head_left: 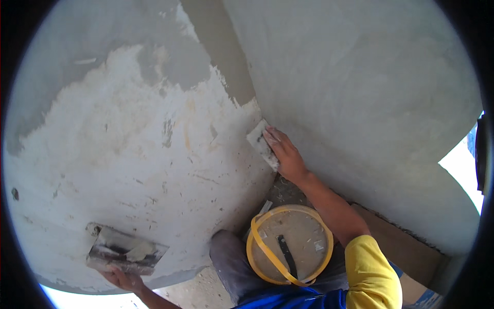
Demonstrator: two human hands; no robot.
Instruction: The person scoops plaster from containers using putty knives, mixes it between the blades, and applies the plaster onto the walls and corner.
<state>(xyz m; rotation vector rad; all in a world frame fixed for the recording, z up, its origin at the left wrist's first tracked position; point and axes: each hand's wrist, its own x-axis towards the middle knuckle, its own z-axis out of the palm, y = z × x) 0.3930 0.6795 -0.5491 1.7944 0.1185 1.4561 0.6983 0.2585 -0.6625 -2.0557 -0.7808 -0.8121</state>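
Observation:
My left hand point(122, 280), at the lower left, grips a rectangular steel plastering trowel point(116, 246) with its flat blade turned up. A lump of grey plaster point(140, 252) lies on that blade. Up near the inside corner, my right hand point(286, 155) is closed on a flat, pale, plaster-smeared trowel point(261, 143) held at the left wall point(128, 170). The fingers hide part of this tool and its handle. Grey plaster point(218, 49) coats the corner strip above it, while the wall lower down is whitish, rough and streaked.
Between my knees is a round bucket point(309, 224) with a yellow rim and a yellow strap handle; a black strip point(287, 256) lies across its top. The smooth grey right wall point(360, 87) meets the left one. Brown cardboard point(396, 242) lies along the right wall's foot.

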